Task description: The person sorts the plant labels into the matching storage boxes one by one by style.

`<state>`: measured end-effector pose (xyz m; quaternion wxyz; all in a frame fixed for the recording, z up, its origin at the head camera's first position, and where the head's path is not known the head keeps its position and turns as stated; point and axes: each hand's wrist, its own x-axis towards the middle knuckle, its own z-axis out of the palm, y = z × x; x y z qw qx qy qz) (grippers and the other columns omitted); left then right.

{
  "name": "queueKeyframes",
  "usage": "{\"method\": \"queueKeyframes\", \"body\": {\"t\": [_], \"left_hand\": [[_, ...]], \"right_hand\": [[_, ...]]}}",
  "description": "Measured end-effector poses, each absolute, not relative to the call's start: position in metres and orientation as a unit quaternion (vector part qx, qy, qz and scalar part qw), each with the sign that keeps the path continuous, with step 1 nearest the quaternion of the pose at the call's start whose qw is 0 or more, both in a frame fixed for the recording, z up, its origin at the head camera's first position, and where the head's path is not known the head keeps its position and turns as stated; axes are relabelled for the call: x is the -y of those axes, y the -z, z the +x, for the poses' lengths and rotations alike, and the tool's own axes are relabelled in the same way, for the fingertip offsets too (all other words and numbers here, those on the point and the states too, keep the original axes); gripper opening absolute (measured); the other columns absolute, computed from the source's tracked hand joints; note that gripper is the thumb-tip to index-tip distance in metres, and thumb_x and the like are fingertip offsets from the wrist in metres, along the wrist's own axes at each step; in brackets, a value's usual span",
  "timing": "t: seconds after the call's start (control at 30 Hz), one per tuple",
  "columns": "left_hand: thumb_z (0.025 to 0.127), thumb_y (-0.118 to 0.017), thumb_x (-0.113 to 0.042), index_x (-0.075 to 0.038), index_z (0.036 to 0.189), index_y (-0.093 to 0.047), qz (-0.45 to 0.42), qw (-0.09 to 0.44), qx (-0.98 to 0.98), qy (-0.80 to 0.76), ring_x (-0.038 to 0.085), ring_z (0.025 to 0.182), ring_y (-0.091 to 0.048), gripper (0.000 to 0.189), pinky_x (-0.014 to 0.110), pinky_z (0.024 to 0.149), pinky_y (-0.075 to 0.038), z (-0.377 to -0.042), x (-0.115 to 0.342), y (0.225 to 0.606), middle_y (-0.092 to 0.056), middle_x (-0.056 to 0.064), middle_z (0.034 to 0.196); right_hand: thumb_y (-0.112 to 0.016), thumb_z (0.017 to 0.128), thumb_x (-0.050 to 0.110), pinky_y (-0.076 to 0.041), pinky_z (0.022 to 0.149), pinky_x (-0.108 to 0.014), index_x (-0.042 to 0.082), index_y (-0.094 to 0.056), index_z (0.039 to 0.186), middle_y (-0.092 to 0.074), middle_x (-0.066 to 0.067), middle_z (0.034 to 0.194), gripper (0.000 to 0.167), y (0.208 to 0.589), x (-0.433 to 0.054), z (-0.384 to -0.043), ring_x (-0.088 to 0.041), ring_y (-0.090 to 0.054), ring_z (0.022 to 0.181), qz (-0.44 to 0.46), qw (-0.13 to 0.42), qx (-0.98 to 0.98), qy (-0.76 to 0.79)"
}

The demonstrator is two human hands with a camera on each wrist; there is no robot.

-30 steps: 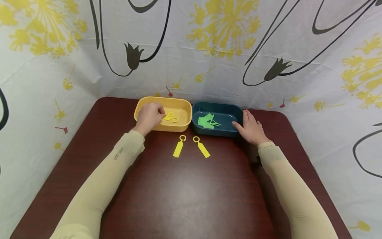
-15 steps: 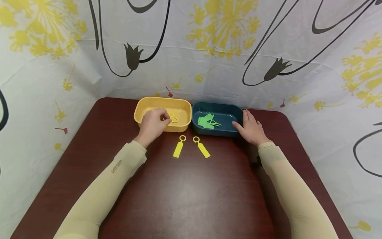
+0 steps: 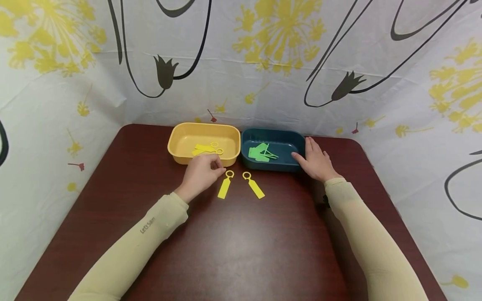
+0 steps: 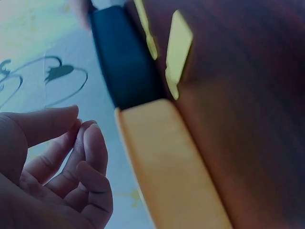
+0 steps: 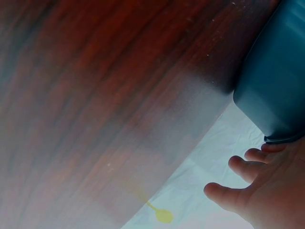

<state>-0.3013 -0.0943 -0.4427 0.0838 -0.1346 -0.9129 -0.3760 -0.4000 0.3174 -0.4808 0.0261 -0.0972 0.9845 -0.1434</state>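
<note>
Since half a second ago, the left hand [image 3: 201, 173] has moved off the yellow bin [image 3: 180, 139] to just beside a yellow ring-topped tag [image 3: 224, 188] on the surface [image 3: 241, 251], fingers curled, any hold unclear; the right hand [image 3: 319, 165], fingers extended, touches the teal bin [image 3: 268, 165].

Two ringed yellow tags [image 3: 256, 189] lie on the table [image 3: 241, 251].

Table [image 3: 241, 242], bins [image 3: 273, 166], yellow tags [image 3: 257, 189]
</note>
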Motion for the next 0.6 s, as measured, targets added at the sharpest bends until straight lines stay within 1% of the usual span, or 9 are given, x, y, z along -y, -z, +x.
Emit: {"method": "queueKeyframes", "body": {"t": [0.2,0.33,0.47,0.6], "left_hand": [[0.087,-0.081,-0.021,-0.02,0.081,-0.07,-0.122,0.028,0.933,0.337,0.017,0.063,-0.057,0.012,0.032,0.06,-0.048,-0.296,0.085,0.454,-0.064,-0.006,0.072],[0.087,-0.081,-0.025,-0.018,0.084,-0.068,-0.112,-0.015,0.946,0.302,0.018,0.064,-0.057,0.015,0.033,0.059,-0.047,-0.294,0.081,0.459,-0.063,-0.004,0.074],[0.088,-0.08,-0.032,-0.015,0.091,-0.066,-0.095,-0.044,0.959,0.262,0.019,0.068,-0.057,0.023,0.034,0.06,-0.045,-0.294,0.077,0.465,-0.061,-0.002,0.077],[0.086,-0.08,-0.04,-0.011,0.097,-0.064,-0.081,-0.061,0.968,0.229,0.021,0.069,-0.057,0.035,0.035,0.058,-0.045,-0.295,0.073,0.471,-0.06,0.001,0.077]], "right_hand": [[-0.028,0.095,0.078,-0.007,0.112,-0.071,0.006,0.007,0.16,0.004,-0.017,0.167,0.103,0.48,-0.317,-0.401,-0.036,-0.003,0.153,-0.096,0.024,-0.985,0.145],[-0.028,0.095,0.078,-0.007,0.112,-0.071,0.006,0.008,0.16,0.004,-0.018,0.167,0.103,0.481,-0.317,-0.401,-0.037,-0.003,0.152,-0.095,0.026,-0.985,0.143],[-0.028,0.095,0.078,-0.008,0.111,-0.072,0.006,0.007,0.16,0.003,-0.018,0.167,0.103,0.481,-0.317,-0.401,-0.037,-0.004,0.152,-0.096,0.024,-0.985,0.141],[-0.028,0.095,0.077,-0.008,0.112,-0.071,0.006,0.007,0.16,0.003,-0.018,0.167,0.103,0.481,-0.318,-0.401,-0.037,-0.004,0.153,-0.097,0.023,-0.985,0.141]]}}
